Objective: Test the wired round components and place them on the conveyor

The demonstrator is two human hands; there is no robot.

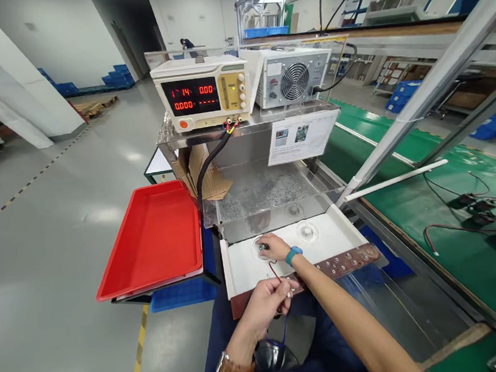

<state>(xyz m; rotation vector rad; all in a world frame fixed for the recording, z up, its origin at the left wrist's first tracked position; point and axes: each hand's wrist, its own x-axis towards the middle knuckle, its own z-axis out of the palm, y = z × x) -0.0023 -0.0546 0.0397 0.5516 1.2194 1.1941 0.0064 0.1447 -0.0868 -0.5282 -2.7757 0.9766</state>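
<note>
R hand [274,247], centre of frame, teal wristband: fingertips closed on a small dark round component [262,246], pressing it into the left one of two clear round recesses in the flat white fixture plate [335,237]. Too small to make out part detail.
L hand [267,301], lower centre, brown-strap watch on the wrist: closed, pinching a thin red wire [274,271] that runs up to the component.
Brown perforated strip [345,260] sits along the plate's near edge.
Empty red plastic tray [152,235] is left of centre, just beside the plate, w/ a blue crate [181,293] under it.
Beige bench power supply w/ red digits [202,91] is upper centre on the steel shelf, w/ a grey fan-fronted unit [293,78] touching its right side.
Green conveyor belt [445,261] is on the right w/ small black parts on red leads [471,208].
</note>
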